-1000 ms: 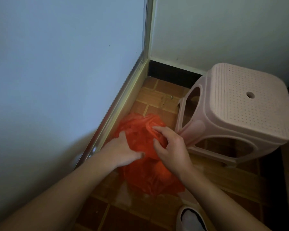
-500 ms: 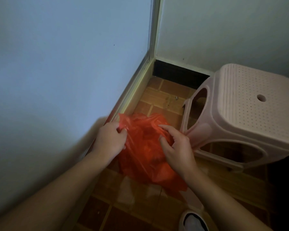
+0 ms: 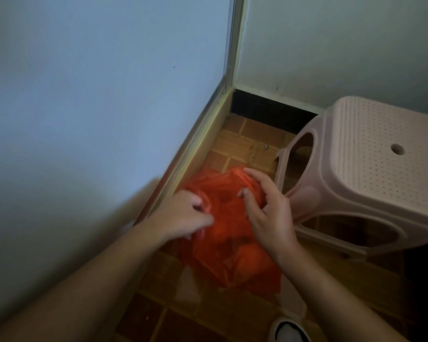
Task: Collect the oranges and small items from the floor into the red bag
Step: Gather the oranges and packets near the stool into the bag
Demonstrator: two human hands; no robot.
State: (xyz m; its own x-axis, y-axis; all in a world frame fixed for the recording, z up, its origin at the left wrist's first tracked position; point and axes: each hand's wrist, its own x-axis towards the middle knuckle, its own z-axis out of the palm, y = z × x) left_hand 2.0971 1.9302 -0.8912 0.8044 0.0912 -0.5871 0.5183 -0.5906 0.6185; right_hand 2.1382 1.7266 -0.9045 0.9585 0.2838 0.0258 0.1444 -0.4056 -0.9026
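Observation:
The red bag lies crumpled on the brown tiled floor beside the left wall. Round orange shapes show through its thin plastic near the bottom. My left hand pinches the bag's left edge with curled fingers. My right hand grips the bag's upper right rim between thumb and fingers. A tiny pale item lies on the tiles farther back, near the corner. No loose oranges show on the floor.
A pink perforated plastic stool stands close on the right, almost touching the bag. Walls close the left and back, with a metal strip and black skirting. A shoe tip shows at the bottom edge.
My left hand slid from the bag's upper left corner down to its left edge and pinched the plastic. My right hand stayed on the upper rim. The view shifted slightly.

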